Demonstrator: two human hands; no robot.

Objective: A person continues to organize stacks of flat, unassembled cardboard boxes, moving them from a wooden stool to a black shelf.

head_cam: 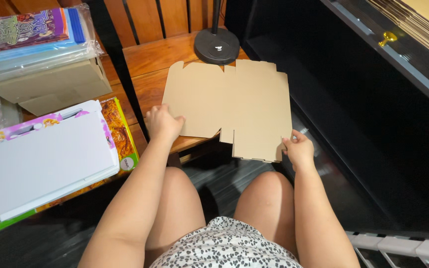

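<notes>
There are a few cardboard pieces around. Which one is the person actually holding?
The flat, unfolded brown cardboard sheet on the wooden table: the left hand and right hand grip its near edges. The folded cardboard at far left lies untouched.

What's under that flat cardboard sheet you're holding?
The flat cardboard sheet lies on a small wooden table, its near part overhanging the edge above the knees. Whatever else lies beneath is covered.

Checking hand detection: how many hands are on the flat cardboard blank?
2. Left hand grips the left edge of the cardboard blank; right hand pinches its lower right corner. No other hands in view.
</notes>
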